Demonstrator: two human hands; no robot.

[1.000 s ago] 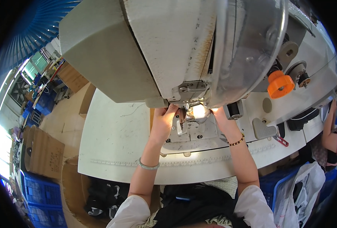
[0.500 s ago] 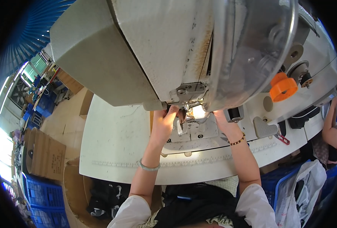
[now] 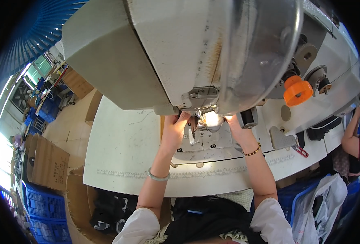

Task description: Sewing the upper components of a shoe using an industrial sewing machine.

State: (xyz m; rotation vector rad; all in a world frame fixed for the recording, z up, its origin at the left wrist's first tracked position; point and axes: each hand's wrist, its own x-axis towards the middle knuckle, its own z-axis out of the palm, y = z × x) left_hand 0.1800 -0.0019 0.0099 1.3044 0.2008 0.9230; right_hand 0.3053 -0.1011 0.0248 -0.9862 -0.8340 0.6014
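A large sewing machine head [image 3: 180, 49] fills the upper middle of the view and hangs over its white worktable [image 3: 119, 142]. My left hand [image 3: 174, 129] reaches under the head, left of the lit presser foot area [image 3: 204, 122]; its thumb shows, but the other fingertips are hidden. On the other side of the needle area, my right hand [image 3: 240, 132] also goes under the head, its fingers mostly covered by the machine. Whatever the hands hold or touch there is out of sight. A metal needle plate [image 3: 212, 140] lies between my wrists.
A ruler scale [image 3: 180, 174] runs along the table's front edge. Right of my arm lies a red-handled cutter [image 3: 300, 151]. Below stand a cardboard box [image 3: 79, 195] with dark cloth and a blue crate [image 3: 290, 195]. Another person's arm [image 3: 350, 136] shows at far right.
The whole view has shifted slightly, with the machine's right side appearing farther left. Both hands stay at about the same place under the machine head.
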